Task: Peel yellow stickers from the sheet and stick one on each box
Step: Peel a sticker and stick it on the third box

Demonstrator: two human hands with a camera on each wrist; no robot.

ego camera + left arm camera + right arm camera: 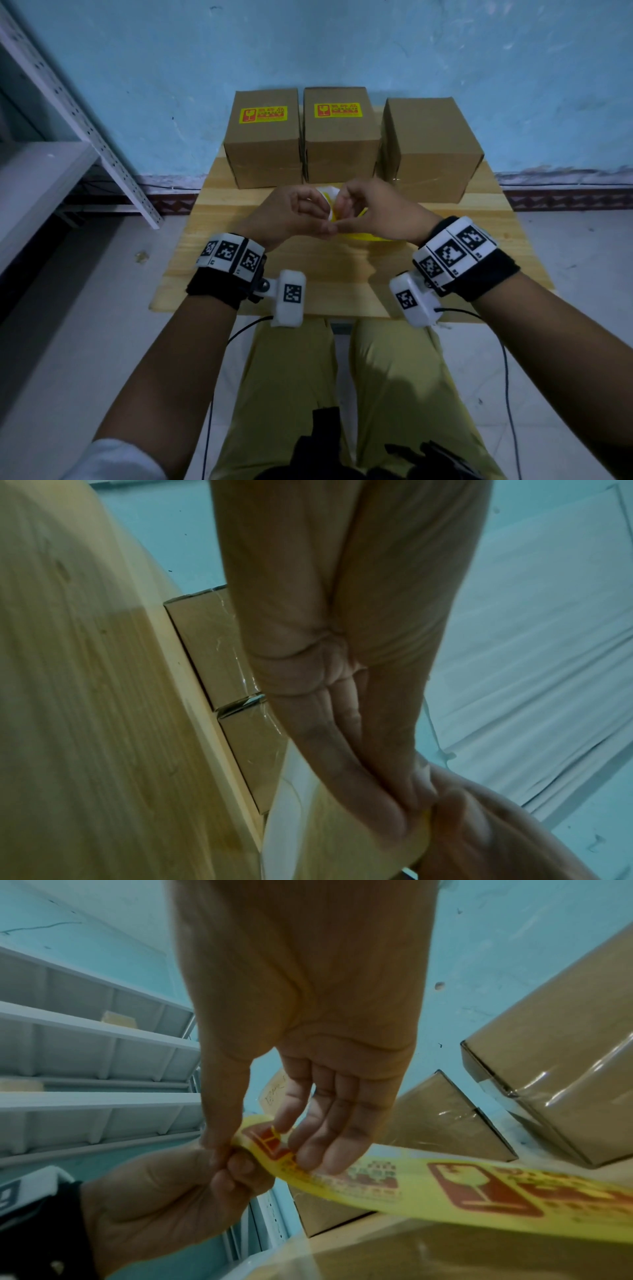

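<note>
Three brown cardboard boxes stand in a row at the back of the wooden table (pixel 212 267). The left box (pixel 263 144) and middle box (pixel 340 144) each carry a yellow sticker on top; the right box (pixel 431 147) has a bare top. My hands meet in front of the boxes, above the table. The left hand (pixel 308 214) pinches the end of the yellow sticker sheet (pixel 479 1191) between thumb and fingers (pixel 394 813). The right hand (pixel 356 209) pinches the curled end of a yellow sticker (pixel 267 1139) on that sheet, its fingers (pixel 318 1150) lying on the printed face. The sheet's white backing (pixel 308 818) shows.
A grey metal shelf rack (pixel 68 113) stands on the left, beside the table. The blue wall (pixel 342 44) is right behind the boxes. My knees in khaki trousers (pixel 394 394) sit under the table's front edge, with cables hanging from the wrist cameras.
</note>
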